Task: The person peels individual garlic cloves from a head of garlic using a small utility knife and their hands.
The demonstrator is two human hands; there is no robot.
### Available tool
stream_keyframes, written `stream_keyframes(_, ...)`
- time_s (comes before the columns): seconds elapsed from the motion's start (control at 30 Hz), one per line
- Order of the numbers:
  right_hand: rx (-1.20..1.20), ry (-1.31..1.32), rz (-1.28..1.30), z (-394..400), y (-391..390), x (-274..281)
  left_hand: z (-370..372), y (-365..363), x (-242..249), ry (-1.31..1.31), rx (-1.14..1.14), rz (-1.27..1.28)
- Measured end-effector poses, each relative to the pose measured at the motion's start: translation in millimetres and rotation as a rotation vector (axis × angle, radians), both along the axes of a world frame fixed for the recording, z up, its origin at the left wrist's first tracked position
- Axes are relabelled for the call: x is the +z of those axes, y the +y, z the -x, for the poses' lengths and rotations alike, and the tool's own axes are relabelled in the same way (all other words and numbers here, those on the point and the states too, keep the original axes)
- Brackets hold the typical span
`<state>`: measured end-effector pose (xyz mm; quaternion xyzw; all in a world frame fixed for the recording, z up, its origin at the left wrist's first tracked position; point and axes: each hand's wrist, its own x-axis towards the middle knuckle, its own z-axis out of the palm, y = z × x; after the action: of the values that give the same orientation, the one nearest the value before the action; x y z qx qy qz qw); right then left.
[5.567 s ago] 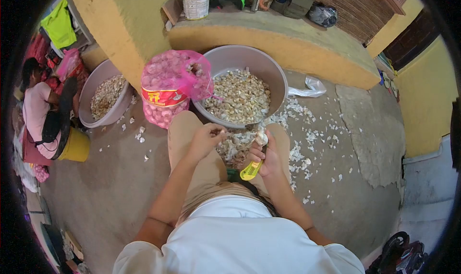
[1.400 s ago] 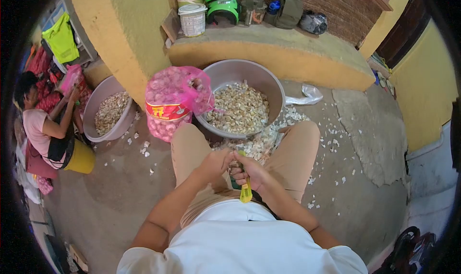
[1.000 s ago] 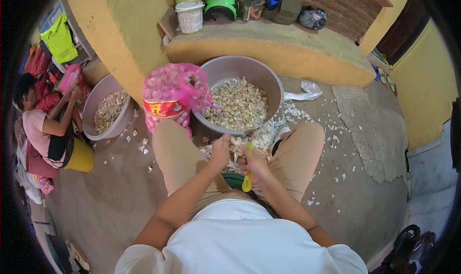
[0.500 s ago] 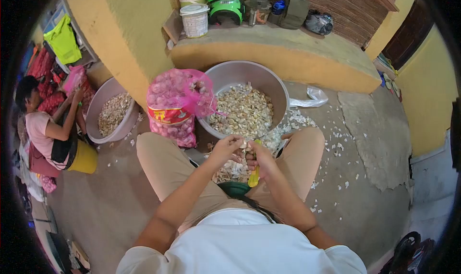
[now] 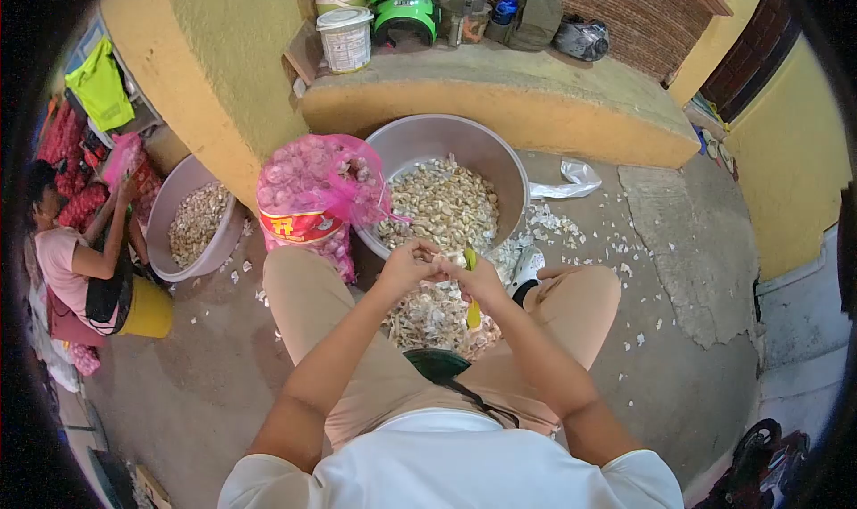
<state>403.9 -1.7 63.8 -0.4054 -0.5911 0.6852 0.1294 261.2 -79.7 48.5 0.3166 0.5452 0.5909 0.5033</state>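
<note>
Garlic clove (image 5: 449, 258): small, pale, pinched between both hands just in front of the large grey basin (image 5: 500, 157) of cloves. Left hand (image 5: 409, 264) grasps the clove; right hand (image 5: 482, 279) is clenched around a yellow-handled knife (image 5: 472, 308). Pink mesh sack (image 5: 312, 192) leans against the basin's left side. Peel pile (image 5: 433, 317) lies below the basin, between the knees.

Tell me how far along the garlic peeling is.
Done: the big basin is well filled with cloves, and skins litter the floor between the knees. In hand: the left hand and right hand meet over one piece of garlic, the right also gripping a yellow knife. Left: the pink net sack looks full of bulbs.
</note>
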Motion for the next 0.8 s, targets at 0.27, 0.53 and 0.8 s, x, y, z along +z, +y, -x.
stream_keyframes(0.27,-0.009,0.070,-0.006,-1,24,-16,3,12,-5,-0.065,-0.066,0.009)
stream_keyframes(0.53,0.012,0.224,0.131,4,27,-20,3,17,-8,-0.139,-0.074,0.057)
stream_keyframes(0.8,-0.005,0.326,0.300,2,33,-27,1,17,-16,-0.163,-0.085,0.075)
